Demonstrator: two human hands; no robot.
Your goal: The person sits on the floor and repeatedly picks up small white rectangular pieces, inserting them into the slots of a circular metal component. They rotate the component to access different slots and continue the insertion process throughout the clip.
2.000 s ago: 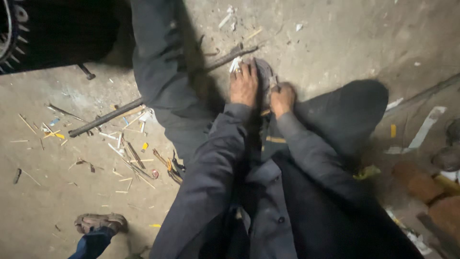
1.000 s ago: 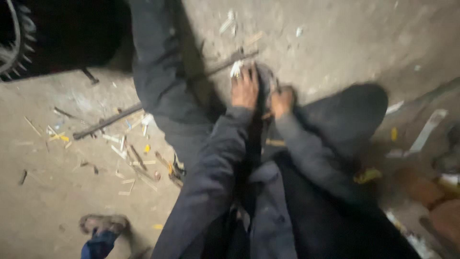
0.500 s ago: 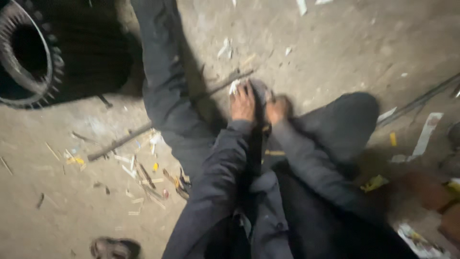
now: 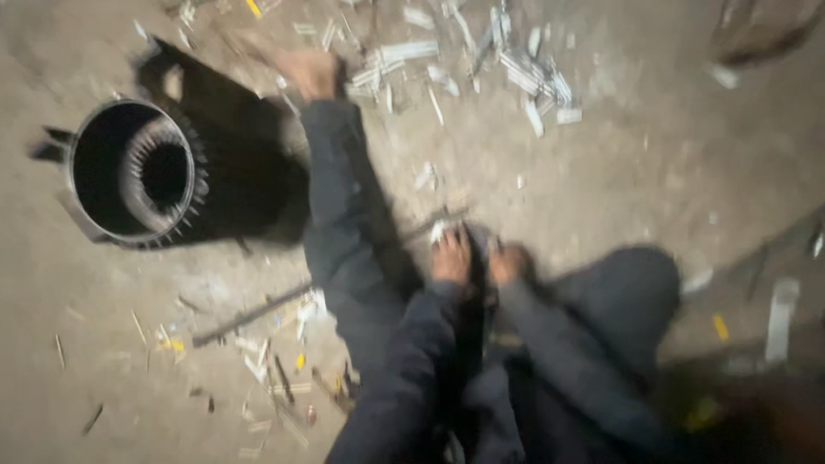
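Tilted upward since half a second ago, the view now takes in the whole dark motor housing (image 4: 142, 172) and a scatter of pale strips (image 4: 524, 73), while both hands have stayed low on the concrete floor (image 4: 653, 172). A small whitish object (image 4: 440, 230) sits at the fingertips of the left hand (image 4: 450, 258), beside the right hand (image 4: 509, 262); blur hides whether either set of fingers is closed on it. A thin metal rod (image 4: 253, 315) lies left of the outstretched leg (image 4: 339, 215), among yellow and white scraps (image 4: 258, 361).
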